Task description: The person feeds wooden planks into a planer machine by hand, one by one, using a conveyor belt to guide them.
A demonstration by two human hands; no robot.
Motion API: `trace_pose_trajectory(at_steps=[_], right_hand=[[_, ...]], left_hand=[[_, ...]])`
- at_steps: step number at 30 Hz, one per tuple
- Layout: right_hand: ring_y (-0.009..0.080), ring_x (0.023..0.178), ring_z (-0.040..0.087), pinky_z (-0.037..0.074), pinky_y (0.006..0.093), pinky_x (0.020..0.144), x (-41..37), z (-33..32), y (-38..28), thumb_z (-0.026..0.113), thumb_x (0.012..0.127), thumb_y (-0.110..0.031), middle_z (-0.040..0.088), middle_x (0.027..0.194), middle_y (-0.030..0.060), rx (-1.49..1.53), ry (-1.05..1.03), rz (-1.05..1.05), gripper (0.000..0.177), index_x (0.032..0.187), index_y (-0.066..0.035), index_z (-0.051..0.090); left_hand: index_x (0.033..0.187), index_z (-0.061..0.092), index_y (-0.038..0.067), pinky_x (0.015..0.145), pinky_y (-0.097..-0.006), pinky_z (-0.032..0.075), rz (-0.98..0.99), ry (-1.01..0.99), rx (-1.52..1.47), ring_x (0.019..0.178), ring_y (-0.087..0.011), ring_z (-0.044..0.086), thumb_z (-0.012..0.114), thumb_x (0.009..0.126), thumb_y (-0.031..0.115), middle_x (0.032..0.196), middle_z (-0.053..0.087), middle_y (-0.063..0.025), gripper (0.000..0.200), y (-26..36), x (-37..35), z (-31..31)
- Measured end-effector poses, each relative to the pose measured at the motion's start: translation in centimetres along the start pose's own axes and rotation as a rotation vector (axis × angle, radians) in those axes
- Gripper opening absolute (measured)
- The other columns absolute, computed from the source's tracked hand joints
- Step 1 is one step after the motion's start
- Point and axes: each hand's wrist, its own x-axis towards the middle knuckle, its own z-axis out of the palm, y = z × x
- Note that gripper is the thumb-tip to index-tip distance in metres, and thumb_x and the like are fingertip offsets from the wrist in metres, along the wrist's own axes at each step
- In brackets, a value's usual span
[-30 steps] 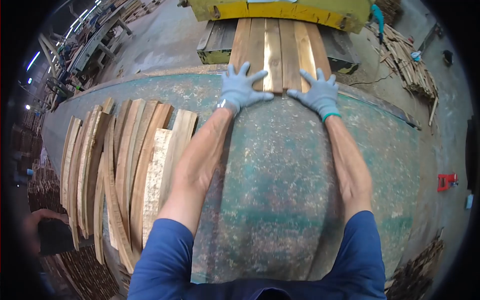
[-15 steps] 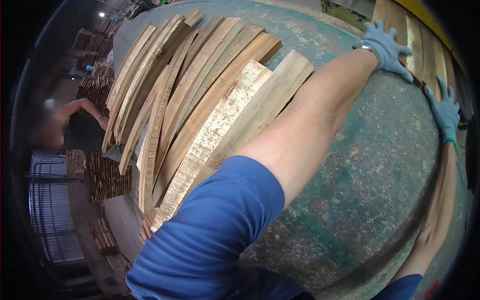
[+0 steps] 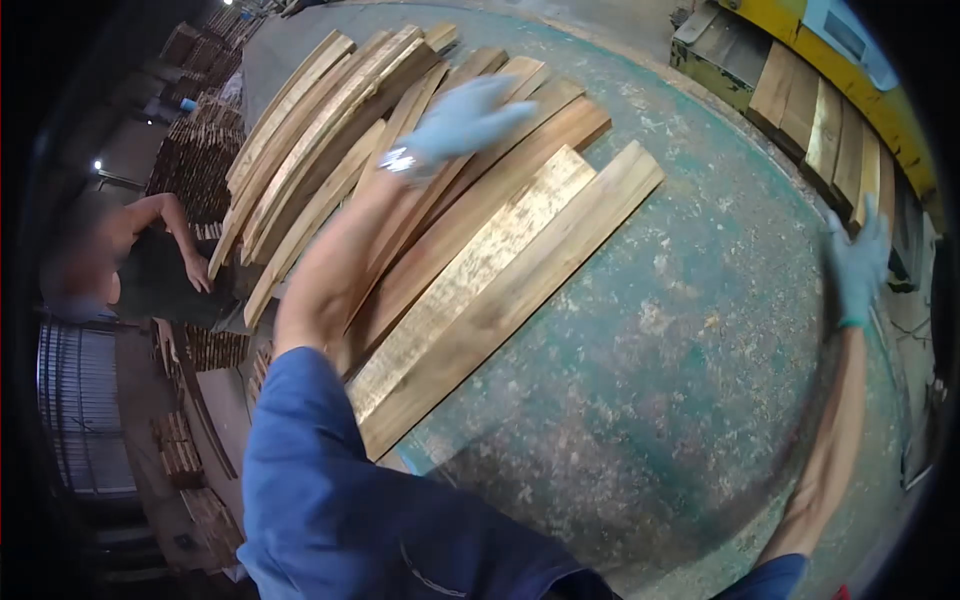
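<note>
My left hand point(image 3: 468, 118), in a light blue-grey glove with a metal watch at the wrist, is blurred over the loose pile of wooden boards point(image 3: 530, 245). Its fingers stretch out flat and overlap the upper part of the pile in this view. On the right, my gloved right hand point(image 3: 858, 262) has its fingers spread. Its fingertips are right at the near ends of a row of boards point(image 3: 822, 135) lying side by side under the yellow machine point(image 3: 885, 95).
A green, worn tabletop point(image 3: 660, 340) scattered with wood chips lies between my arms. At the left, a person point(image 3: 160, 250) stands beside the pile, one hand near the board ends. Stacks of wood point(image 3: 185, 155) fill the background. A metal block point(image 3: 720, 50) borders the machine.
My left hand has left the boards at the machine and swung left over the pile. My right hand has drawn slightly back from the row. The view has shifted, showing more of the machine.
</note>
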Motion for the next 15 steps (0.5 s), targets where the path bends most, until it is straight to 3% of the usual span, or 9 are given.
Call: trace_pose_trajectory(at_steps=[1,2,3,5,7,10,11,12,15], right_hand=[[0.0374,0.136,0.043,0.035,0.0405,0.112,-3.2,-4.6,-4.6,0.066,0.091,-0.037,0.042,0.15,0.022,0.486,-0.051,-0.067,0.071,0.149,-0.006,0.039],[0.0365,0.139,0.04,0.034,0.0425,0.113,-6.9,-9.2,-9.7,0.068,0.089,-0.027,0.043,0.149,0.0229,0.808,-0.168,0.045,0.067,0.144,0.003,0.043],[0.0352,0.14,0.04,0.034,0.0428,0.114,-11.1,-11.9,-13.3,0.067,0.089,-0.025,0.043,0.149,0.0235,1.023,-0.337,0.159,0.064,0.142,0.004,0.044],[0.0377,0.136,0.043,0.034,0.0455,0.113,-20.0,-15.8,-19.6,0.071,0.086,-0.03,0.046,0.144,0.0238,1.186,-0.479,-0.008,0.07,0.14,0.004,0.044],[0.0462,0.138,0.035,0.033,0.0516,0.113,-27.1,-20.1,-26.0,0.074,0.082,-0.039,0.037,0.147,0.0295,1.162,-0.516,-0.166,0.078,0.141,0.001,0.041],[0.0539,0.14,0.025,0.028,0.0579,0.113,-33.7,-24.3,-32.8,0.076,0.079,-0.045,0.023,0.151,0.0367,1.192,-0.596,-0.048,0.091,0.147,-0.001,0.034],[0.0553,0.139,0.023,0.026,0.0592,0.113,-35.2,-25.3,-34.5,0.076,0.078,-0.046,0.02,0.151,0.0382,1.208,-0.606,0.026,0.094,0.148,-0.001,0.032],[0.0566,0.139,0.021,0.025,0.0605,0.113,-35.6,-26.3,-36.1,0.077,0.077,-0.047,0.018,0.151,0.0396,1.232,-0.602,0.091,0.096,0.149,-0.002,0.031],[0.0537,0.142,0.017,0.023,0.0567,0.115,-37.1,-25.4,-37.6,0.081,0.073,-0.045,0.013,0.153,0.0381,0.724,-0.559,0.014,0.11,0.153,0.0,0.019]], left_hand=[[0.152,0.035,0.016,0.106,-0.0526,0.036,-0.213,-0.104,0.074,0.129,-0.0375,0.044,0.057,0.078,0.076,0.141,0.046,-0.0209,0.098,-4.6,-3.9,-0.8],[0.151,0.035,0.014,0.105,-0.0514,0.038,-0.396,-0.214,0.111,0.126,-0.0374,0.047,0.056,0.078,0.075,0.137,0.049,-0.0217,0.097,-8.1,-7.3,-0.7],[0.151,0.035,0.013,0.103,-0.0501,0.041,-0.526,-0.304,0.088,0.123,-0.0373,0.05,0.056,0.079,0.075,0.134,0.052,-0.0224,0.097,-9.7,-9.8,-0.2],[0.15,0.034,0.009,0.1,-0.0477,0.045,-0.662,-0.374,-0.001,0.116,-0.0371,0.057,0.056,0.081,0.073,0.127,0.058,-0.0239,0.097,-9.0,-12.3,1.3],[0.15,0.034,0.005,0.097,-0.0452,0.049,-0.731,-0.378,-0.085,0.109,-0.0369,0.064,0.056,0.082,0.071,0.119,0.064,-0.0254,0.097,-6.9,-12.7,2.3],[0.148,0.035,0.002,0.096,-0.0449,0.05,-0.815,-0.34,-0.211,0.109,-0.0384,0.065,0.058,0.082,0.069,0.12,0.064,-0.0282,0.097,-3.6,-13.3,1.3],[0.149,0.033,0.003,0.093,-0.0475,0.051,-0.719,-0.174,-0.179,0.107,-0.0417,0.066,0.056,0.082,0.07,0.115,0.065,-0.03,0.097,-3.6,-14.5,3.3],[0.144,0.041,0.001,0.095,-0.0473,0.05,-0.744,-0.175,-0.249,0.112,-0.0397,0.064,0.058,0.081,0.066,0.126,0.061,-0.0285,0.092,-1.9,-14.8,2.6],[0.14,0.045,0.0,0.091,-0.0486,0.052,-0.706,-0.231,-0.44,0.105,-0.04,0.066,0.059,0.08,0.063,0.119,0.065,-0.0277,0.089,3.3,-15.6,2.9]])
